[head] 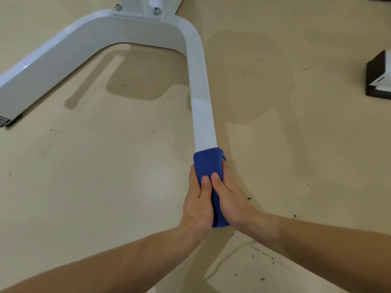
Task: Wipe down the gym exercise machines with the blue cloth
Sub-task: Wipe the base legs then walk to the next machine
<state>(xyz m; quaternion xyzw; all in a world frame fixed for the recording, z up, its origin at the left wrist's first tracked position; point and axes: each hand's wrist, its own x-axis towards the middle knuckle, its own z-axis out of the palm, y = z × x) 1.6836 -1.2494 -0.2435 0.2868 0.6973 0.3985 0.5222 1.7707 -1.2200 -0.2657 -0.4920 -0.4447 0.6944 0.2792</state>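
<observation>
Two hands, left (198,205) and right (229,199), clamp side by side round one blue cloth (208,163) wrapped over the near end of one white frame leg (202,115). Two bolts (118,7) sit at the frame's top plate; one black-and-white block (378,75) lies on the floor (95,166) at right.

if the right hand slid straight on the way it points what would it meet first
Gripping the blue cloth, the right hand points along the white frame leg. That stretch looks free; the first obstacle would likely be the bend below the bolted bracket.
</observation>
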